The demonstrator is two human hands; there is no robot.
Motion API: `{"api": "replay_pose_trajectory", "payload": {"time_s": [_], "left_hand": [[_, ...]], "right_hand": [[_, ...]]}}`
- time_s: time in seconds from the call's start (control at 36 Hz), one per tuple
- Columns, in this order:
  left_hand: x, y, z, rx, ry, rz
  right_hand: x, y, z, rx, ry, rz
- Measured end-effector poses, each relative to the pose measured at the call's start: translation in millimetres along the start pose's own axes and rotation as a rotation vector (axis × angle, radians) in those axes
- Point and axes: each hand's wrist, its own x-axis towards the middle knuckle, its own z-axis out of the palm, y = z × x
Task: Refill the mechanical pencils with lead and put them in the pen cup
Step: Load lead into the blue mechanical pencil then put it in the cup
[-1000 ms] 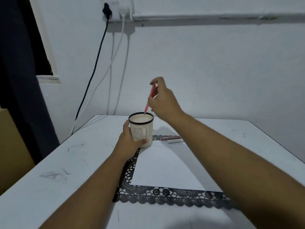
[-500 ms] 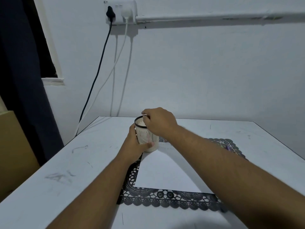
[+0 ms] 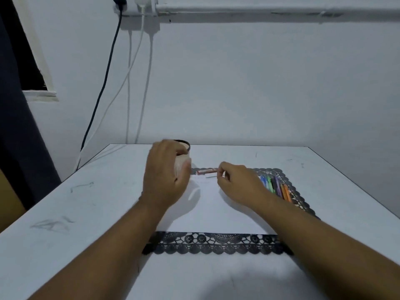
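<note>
**Cup held, right hand at lead case**

My left hand (image 3: 164,180) wraps the cup (image 3: 183,156) at the mat's (image 3: 216,243) far left corner. My right hand (image 3: 238,185) has its fingers curled beside the lead case (image 3: 206,171); probably pinching its end, but blur hides contact. Pencils (image 3: 275,186) lie in a row just right of that hand. Risks as I judge them: the wrist sweeping pencils off the mat, or a careless pinch spilling leads.

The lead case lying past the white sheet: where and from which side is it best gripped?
Probably across the middle of the lead case, pinched from above by its long sides. It lies flat and crosswise on the mat, with the cup and left hand crowding one end and the right hand at the other.
</note>
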Motion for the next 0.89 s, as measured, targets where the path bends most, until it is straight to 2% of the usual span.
{"api": "replay_pose_trajectory", "payload": {"time_s": [0.08,0.17,0.31,0.5,0.67,0.78,0.89], "left_hand": [[-11.9,10.8,20.2,0.036,-0.326,0.062],[-28.2,11.5,35.8,0.072,-0.586,0.002],[-43.1,3.6,44.2,0.166,-0.856,-0.036],[-43.1,-1.6,40.4,0.15,-0.934,-0.098],[-48.3,-8.0,45.8,0.112,-0.948,-0.124],[-47.7,-6.7,46.1,0.1,-0.923,-0.111],[-47.1,-4.3,45.8,0.107,-0.92,-0.113]], "right_hand": [[-14.1,13.6,7.4,-0.057,-0.077,0.019],[-19.8,19.0,13.9,-0.136,-0.121,-0.007],[-22.7,18.2,18.7,-0.176,-0.109,-0.057],[-26.3,13.9,5.9,-0.199,-0.049,-0.077],[-15.4,43.9,-38.7,-0.308,0.086,0.189],[-17.5,69.7,-57.9,-0.357,-0.024,0.438],[-18.0,83.3,-61.1,-0.345,-0.132,0.518]]}}
